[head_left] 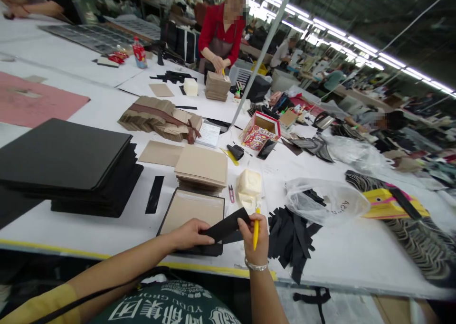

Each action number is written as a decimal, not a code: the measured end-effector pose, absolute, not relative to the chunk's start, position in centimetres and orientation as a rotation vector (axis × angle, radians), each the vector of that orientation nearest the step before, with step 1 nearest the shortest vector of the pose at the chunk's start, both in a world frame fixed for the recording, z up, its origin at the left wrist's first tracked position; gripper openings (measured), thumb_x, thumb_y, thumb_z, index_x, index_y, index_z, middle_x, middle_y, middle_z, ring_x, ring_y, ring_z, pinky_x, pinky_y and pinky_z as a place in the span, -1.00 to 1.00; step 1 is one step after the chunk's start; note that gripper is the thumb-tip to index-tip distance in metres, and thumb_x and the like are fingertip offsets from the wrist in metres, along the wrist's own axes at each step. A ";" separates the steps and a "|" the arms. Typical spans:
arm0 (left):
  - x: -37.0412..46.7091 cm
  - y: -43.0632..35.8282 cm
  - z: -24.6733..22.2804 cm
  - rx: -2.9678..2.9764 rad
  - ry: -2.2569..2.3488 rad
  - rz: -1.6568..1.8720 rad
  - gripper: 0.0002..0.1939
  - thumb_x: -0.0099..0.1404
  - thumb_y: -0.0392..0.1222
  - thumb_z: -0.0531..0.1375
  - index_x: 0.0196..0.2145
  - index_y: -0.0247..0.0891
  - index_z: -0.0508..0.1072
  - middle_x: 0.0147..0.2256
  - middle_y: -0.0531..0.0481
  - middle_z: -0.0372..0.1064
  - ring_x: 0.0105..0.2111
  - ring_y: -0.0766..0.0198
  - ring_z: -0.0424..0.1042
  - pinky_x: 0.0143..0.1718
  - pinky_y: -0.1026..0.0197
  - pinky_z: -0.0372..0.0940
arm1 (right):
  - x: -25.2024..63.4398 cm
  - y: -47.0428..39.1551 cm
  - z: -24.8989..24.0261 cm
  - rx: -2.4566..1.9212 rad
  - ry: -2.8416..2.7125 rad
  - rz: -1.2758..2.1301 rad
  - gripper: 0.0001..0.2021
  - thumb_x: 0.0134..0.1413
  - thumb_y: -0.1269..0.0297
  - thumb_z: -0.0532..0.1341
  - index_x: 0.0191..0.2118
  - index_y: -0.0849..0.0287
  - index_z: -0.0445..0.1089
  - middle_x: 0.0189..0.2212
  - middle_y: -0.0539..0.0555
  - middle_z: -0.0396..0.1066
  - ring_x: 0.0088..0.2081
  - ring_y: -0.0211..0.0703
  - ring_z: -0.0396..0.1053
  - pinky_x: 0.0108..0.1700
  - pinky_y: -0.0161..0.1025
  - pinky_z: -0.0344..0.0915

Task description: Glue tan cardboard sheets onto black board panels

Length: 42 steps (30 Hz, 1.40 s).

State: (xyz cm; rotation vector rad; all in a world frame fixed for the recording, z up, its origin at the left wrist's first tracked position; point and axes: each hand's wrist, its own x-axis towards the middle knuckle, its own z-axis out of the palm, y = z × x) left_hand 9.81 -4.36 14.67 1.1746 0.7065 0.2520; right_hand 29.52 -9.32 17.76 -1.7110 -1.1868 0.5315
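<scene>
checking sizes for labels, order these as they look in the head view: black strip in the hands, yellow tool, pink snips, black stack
1. Black stack
2. Black strip
3. Yellow tool
4. Pink snips
Apparent size only; nearness may mislead.

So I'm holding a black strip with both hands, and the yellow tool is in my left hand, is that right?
Not quite: the head view shows the yellow tool in your right hand, not your left hand. The rest holds: both hands are on the black strip.
</scene>
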 end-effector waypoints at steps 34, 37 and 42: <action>2.8 4.6 6.8 1.418 1.820 0.572 -0.70 -0.06 0.01 0.13 -0.71 -0.26 0.29 -0.70 0.10 0.22 -0.62 0.35 0.20 -0.57 0.32 -0.01 | 27.6 -1.3 5.8 -2.043 -1.434 0.405 -0.76 0.03 0.09 0.03 -0.27 0.14 0.13 -0.52 -0.04 0.31 -0.50 -0.19 0.32 -0.42 -0.28 0.19; 2.8 4.8 6.7 1.414 1.833 0.562 -0.70 -0.06 0.01 0.13 -0.72 -0.27 0.28 -0.71 0.11 0.20 -0.63 0.35 0.18 -0.58 0.32 -0.02 | 27.6 -1.2 5.7 -2.034 -1.436 0.415 -0.77 0.03 0.09 0.04 -0.28 0.14 0.13 -0.53 -0.05 0.30 -0.51 -0.19 0.31 -0.43 -0.29 0.18; 2.9 4.8 6.5 1.415 1.826 0.536 -0.64 -0.01 0.07 0.09 -0.72 -0.27 0.29 -0.73 0.10 0.18 -0.64 0.34 0.18 -0.58 0.32 -0.02 | 27.6 -1.3 5.6 -2.012 -1.436 0.402 -0.78 0.03 0.14 0.05 -0.27 0.17 0.14 -0.55 -0.05 0.28 -0.52 -0.22 0.30 -0.42 -0.31 0.20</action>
